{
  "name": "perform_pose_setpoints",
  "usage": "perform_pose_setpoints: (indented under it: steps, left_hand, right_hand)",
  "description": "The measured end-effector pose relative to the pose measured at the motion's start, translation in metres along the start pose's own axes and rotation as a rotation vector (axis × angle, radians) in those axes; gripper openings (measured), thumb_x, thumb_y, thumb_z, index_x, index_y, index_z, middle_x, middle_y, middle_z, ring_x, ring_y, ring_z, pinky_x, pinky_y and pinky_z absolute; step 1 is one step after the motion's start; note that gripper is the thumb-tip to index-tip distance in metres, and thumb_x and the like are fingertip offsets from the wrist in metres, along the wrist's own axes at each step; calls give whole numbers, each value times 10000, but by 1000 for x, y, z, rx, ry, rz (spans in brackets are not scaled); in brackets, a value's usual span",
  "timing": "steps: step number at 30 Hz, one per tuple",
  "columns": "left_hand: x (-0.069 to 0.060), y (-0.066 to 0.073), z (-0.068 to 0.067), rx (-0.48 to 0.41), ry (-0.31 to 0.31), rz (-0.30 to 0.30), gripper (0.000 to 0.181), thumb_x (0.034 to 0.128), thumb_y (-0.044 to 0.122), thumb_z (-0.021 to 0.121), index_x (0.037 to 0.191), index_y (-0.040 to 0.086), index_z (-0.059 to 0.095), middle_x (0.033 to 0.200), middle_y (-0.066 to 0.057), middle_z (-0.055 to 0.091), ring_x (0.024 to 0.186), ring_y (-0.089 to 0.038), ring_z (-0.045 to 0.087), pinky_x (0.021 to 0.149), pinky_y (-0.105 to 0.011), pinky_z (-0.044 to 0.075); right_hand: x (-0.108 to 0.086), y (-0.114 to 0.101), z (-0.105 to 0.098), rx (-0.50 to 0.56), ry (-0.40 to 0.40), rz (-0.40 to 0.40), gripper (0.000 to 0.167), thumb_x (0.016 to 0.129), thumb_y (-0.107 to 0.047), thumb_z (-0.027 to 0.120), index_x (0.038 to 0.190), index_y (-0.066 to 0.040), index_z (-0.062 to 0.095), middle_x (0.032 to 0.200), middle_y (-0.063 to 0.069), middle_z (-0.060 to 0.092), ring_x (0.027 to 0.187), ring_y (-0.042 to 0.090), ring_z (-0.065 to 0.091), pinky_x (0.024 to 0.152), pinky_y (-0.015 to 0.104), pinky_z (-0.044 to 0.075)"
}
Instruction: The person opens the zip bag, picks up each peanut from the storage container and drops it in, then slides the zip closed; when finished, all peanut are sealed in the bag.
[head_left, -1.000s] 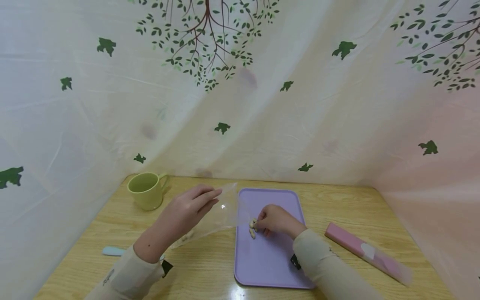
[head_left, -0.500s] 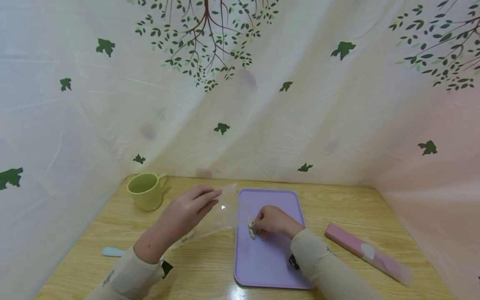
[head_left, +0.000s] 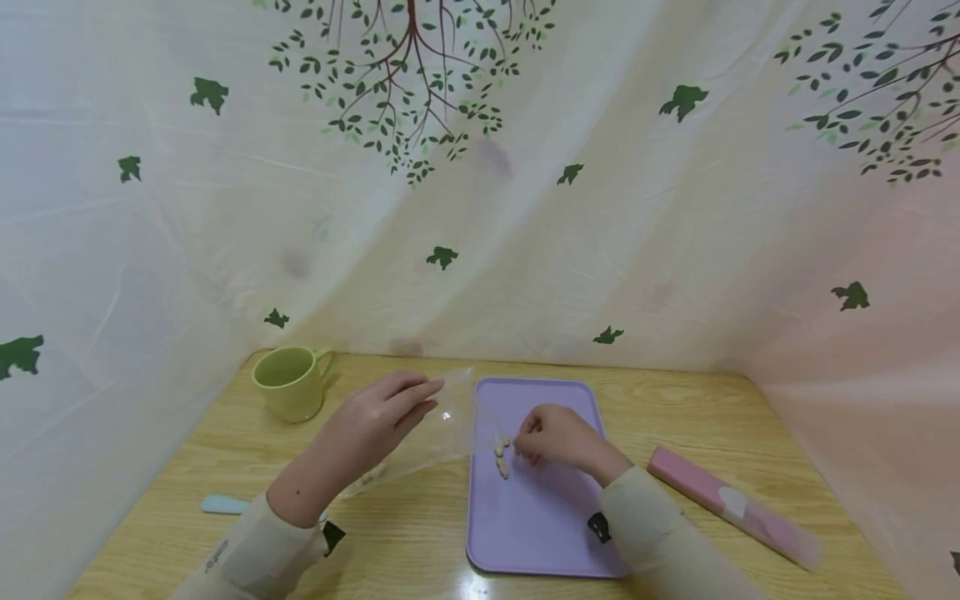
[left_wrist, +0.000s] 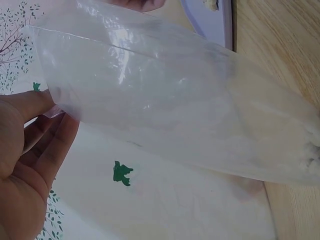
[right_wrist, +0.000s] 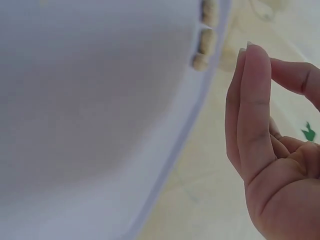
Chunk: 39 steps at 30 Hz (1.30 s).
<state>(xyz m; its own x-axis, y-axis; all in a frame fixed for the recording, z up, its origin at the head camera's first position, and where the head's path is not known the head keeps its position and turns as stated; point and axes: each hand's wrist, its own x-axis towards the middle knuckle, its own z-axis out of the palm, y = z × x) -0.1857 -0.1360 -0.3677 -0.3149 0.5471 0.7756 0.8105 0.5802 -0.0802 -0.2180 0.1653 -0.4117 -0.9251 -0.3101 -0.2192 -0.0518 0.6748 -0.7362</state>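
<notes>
My left hand (head_left: 367, 429) pinches the top edge of a clear plastic bag (left_wrist: 150, 85), which slants down to the table. A few pale lumps (head_left: 369, 477) show at the bag's low end; they look like peanuts. On the purple tray (head_left: 540, 525) lie a few peanuts (head_left: 502, 468), near its left edge. Just right of them my right hand (head_left: 558, 437) hovers over the tray. In the right wrist view its fingers (right_wrist: 255, 100) are straight and together, the thumb meeting them from behind. Whether something small sits between the tips is hidden.
A green mug (head_left: 291, 385) stands at the back left of the wooden table (head_left: 397, 550). A light blue handle (head_left: 223, 504) lies partly under my left forearm. Right of the tray is a long pink box (head_left: 731, 504). A leaf-patterned sheet (head_left: 510, 250) hangs behind.
My right hand first shifts slightly toward the peanuts, then draws back a little to the right, showing more of them. My left hand and the bag stay nearly still.
</notes>
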Motion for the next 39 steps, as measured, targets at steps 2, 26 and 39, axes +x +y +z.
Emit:
perform_pose_setpoints:
  steps: [2, 26, 39]
  left_hand:
    - [0, 0, 0, -4, -2, 2, 347, 1120, 280, 566, 1226, 39, 791, 1056, -74, 769, 857, -160, 776, 721, -246, 660]
    - [4, 4, 2, -8, -25, 15, 432, 825, 55, 900, 1241, 32, 784, 1067, -86, 763, 844, -162, 769, 710, -230, 652]
    - [3, 4, 2, -6, -25, 5, 269, 1043, 204, 720, 1247, 42, 785, 1086, -80, 767, 859, -165, 773, 719, -247, 658]
  right_hand:
    - [-4, -3, -5, 34, 18, -2, 125, 939, -171, 747, 946, -53, 706, 856, 63, 749, 699, 158, 728, 702, 372, 678]
    - [-54, -59, -30, 202, 177, -173, 228, 992, -256, 776, 1104, -68, 710, 985, 64, 789, 781, 169, 766, 771, 324, 674]
    - [-59, -72, -19, 214, 133, -295, 230, 1001, -242, 773, 1110, -46, 719, 984, 97, 794, 787, 185, 763, 693, 285, 670]
